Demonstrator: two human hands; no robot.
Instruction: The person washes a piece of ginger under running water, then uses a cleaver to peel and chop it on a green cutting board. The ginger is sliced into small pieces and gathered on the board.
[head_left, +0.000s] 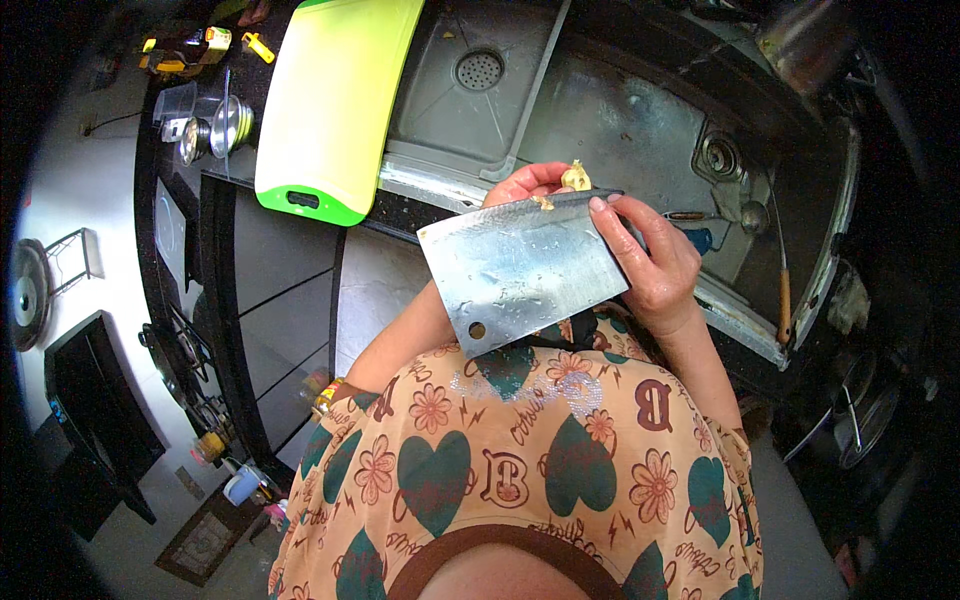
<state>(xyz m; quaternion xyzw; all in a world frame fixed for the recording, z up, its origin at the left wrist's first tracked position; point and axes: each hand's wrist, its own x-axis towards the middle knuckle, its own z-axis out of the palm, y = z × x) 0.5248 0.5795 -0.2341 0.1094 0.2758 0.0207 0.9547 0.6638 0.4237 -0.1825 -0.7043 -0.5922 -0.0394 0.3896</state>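
Observation:
A wide, wet cleaver (530,270) is held in front of my body, its broad blade tilted and a round hole in its lower left corner. My right hand (657,265) is closed on the cleaver at its right end; the handle is mostly hidden. Partly behind the blade, my left hand (528,183) is closed on a small, knobbly, pale yellow piece that looks like ginger (576,178). The blade's upper edge is against or very close to this piece. A brownish scrap of peel (543,202) clings to the blade near that edge.
A yellow-green cutting board (335,100) lies to the left of the sink's drained basin (440,110). In the larger right basin (620,110) are a ladle (783,290) with a wooden handle and other utensils. Metal bowls (232,125) and a yellow peeler-like tool (258,47) sit at the far left.

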